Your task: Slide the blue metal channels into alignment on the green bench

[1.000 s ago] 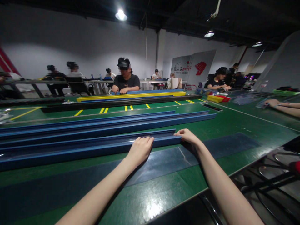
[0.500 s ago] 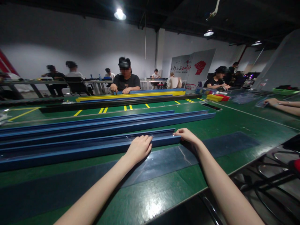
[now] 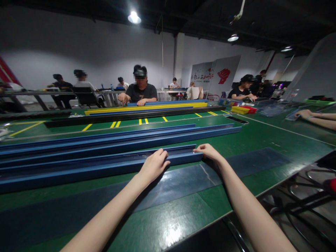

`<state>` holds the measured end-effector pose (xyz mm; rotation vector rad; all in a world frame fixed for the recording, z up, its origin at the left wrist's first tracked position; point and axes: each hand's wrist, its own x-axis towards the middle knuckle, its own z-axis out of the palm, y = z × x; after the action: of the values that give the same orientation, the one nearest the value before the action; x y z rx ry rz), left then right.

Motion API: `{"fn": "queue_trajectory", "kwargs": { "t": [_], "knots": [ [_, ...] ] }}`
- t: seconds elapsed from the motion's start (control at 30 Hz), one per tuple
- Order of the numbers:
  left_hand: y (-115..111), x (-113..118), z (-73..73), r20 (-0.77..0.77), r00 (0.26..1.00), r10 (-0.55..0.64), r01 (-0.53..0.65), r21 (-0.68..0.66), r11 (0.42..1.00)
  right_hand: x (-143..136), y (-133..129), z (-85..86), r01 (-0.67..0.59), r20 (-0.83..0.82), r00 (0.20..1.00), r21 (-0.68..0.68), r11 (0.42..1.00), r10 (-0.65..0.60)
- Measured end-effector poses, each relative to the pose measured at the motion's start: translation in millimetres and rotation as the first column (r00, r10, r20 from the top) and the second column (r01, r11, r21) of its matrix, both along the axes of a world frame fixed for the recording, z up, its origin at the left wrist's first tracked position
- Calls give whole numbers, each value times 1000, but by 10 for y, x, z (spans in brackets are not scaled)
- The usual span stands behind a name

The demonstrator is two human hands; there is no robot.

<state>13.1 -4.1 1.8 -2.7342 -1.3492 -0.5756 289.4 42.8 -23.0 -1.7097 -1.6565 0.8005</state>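
Observation:
A long blue channel-shaped strip lies across the green table, its hollow facing up. My left hand is closed over its near wall, with bent fingers reaching into the hollow and the thumb on the near side. At the channel's right end, my right hand has thumb and forefinger pinched together. A tiny pale spot shows at those fingertips; what they pinch is too small to make out. Under my forearms a long see-through flat strip lies along the table, nearer to me than the channel.
More blue channels lie parallel just beyond. Farther back are a yellow channel, a black strip and a phone. A co-worker faces me across the table. Another person's hand is at right, near yellow tray.
My left hand's fingers have bent and drawn together on the near channel, its thumb now showing apart. The right hand stays at the channel's end. The co-worker opposite has moved one hand outward.

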Motion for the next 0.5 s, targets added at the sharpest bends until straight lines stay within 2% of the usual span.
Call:
{"fn": "queue_trajectory", "kwargs": {
  "t": [0.27,0.5],
  "knots": [
    [9,2,0,-47,998,28,-28,4,1000,-8,9,-10,71,44,996,15,997,-71],
    [-1,4,6,-39,999,31,-31,-11,999,53,-3,26,48,-96,994,-29,998,-51]
  ]
}}
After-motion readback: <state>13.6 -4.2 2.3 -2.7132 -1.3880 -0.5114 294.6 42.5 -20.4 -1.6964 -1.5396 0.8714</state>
